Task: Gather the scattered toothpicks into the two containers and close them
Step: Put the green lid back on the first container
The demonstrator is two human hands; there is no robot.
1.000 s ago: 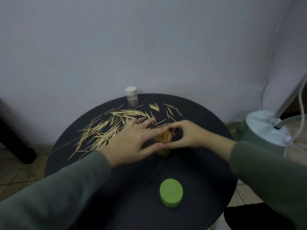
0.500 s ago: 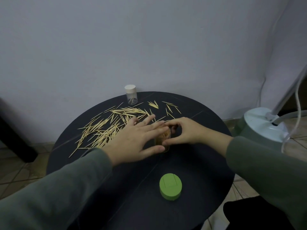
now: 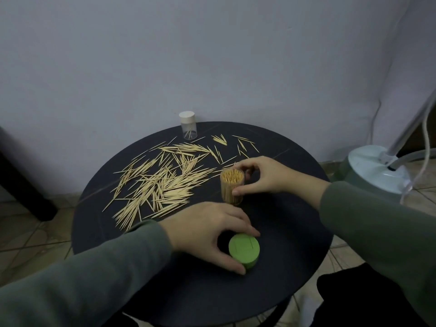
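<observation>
A clear container (image 3: 231, 187) packed with upright toothpicks stands open near the middle of the round black table (image 3: 295, 220). My right hand (image 3: 264, 175) grips it from the right, thumb on its front. My left hand (image 3: 212, 232) curls around the green lid (image 3: 244, 251) near the front of the table, thumb at its near side. Several loose toothpicks (image 3: 162, 182) lie scattered across the left and back of the table. A second small clear container (image 3: 188, 125) with a white cap stands at the back edge, with a few toothpicks inside.
A pale green fan base (image 3: 377, 171) with a pole and cable stands on the tiled floor to the right. A grey wall rises right behind the table. A dark piece of furniture (image 3: 21, 185) is at the left edge.
My left hand has left the full container and moved toward me onto the green lid. My right hand still holds the container.
</observation>
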